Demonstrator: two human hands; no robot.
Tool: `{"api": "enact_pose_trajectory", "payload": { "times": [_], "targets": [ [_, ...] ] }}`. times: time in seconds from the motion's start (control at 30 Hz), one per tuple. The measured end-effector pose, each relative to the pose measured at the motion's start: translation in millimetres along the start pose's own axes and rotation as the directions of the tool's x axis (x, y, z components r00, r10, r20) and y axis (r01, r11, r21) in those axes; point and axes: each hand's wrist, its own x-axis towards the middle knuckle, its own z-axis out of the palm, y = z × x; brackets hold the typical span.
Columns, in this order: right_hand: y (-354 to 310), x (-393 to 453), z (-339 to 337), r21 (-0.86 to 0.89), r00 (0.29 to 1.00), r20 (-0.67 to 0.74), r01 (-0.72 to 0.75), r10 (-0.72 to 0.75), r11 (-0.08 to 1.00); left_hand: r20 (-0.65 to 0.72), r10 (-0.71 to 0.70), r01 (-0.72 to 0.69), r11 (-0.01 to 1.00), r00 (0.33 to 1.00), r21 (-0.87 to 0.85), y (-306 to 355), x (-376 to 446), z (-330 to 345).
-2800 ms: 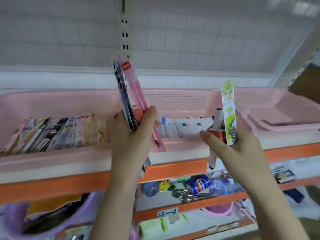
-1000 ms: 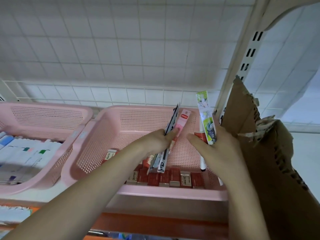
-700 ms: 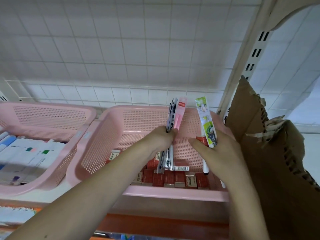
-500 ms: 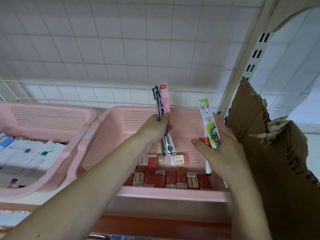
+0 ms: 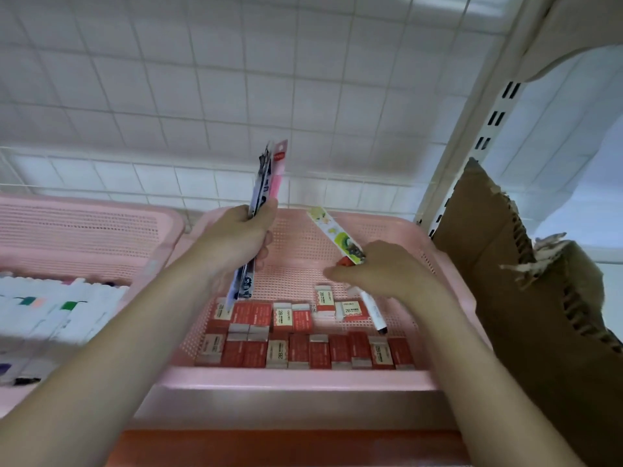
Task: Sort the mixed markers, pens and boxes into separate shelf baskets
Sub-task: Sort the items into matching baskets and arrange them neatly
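The left hand [image 5: 236,241] clamped its fingers around flat, glossy pen packs [image 5: 264,187], upright above the perforated pink basket [image 5: 296,377]. The right hand [image 5: 387,269] curled around a slim pack [image 5: 335,235] and white marker [image 5: 372,310], over rectangular red boxes [image 5: 303,350] in the basket.

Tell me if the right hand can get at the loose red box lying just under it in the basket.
Probably yes: the right hand hovers right above that red box with nothing between, though its fingers already hold a pen packet and a marker.

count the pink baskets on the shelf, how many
2: one basket in front of the person, holding small red boxes; a second basket to its left, holding white markers. More may lie out of frame.
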Motion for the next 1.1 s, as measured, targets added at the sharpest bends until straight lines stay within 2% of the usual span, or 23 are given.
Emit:
{"api": "enact_pose_trajectory", "payload": {
  "times": [0.13, 0.2, 0.33, 0.43, 0.57, 0.73, 0.93, 1.1],
  "targets": [
    [-1, 16, 24, -0.207, 0.978, 0.209, 0.056, -0.012, 0.977, 0.029, 0.058, -0.06, 0.995, 0.998, 0.085, -8, -6, 1],
    [3, 19, 33, -0.251, 0.968, 0.252, 0.07, -0.005, 0.965, 0.051, 0.073, -0.077, 0.992, 0.996, 0.098, -12, -6, -2],
    [4, 24, 32, -0.095, 0.938, 0.347, 0.024, 0.011, 0.995, 0.047, 0.083, -0.088, 0.99, 0.995, 0.112, -19, -2, -11],
    [1, 24, 27, -0.11, 0.957, 0.289, 0.003, 0.029, 0.994, 0.06, 0.08, -0.087, 0.988, 0.995, 0.126, -21, 0, -14],
    [-2, 24, 25, -0.176, 0.952, 0.297, -0.013, 0.066, 0.984, 0.084, 0.071, -0.082, 0.987, 0.994, 0.138, -23, 0, -14],
    [-4, 25, 20, -0.183, 0.948, 0.272, -0.117, 0.165, 0.976, 0.111, 0.075, -0.094, 0.979, 0.991, 0.181, -23, 0, -13],
    [-14, 23, 14, 0.01, 0.968, 0.186, -0.173, 0.168, 0.985, 0.14, 0.064, -0.095, 0.968, 0.988, 0.23, -23, 4, -11],
    [-13, 21, 2, -0.062, 0.981, 0.085, -0.168, 0.173, 0.984, 0.153, 0.098, -0.14, 0.945, 0.983, 0.295, -22, 7, -10]
  ]
}}
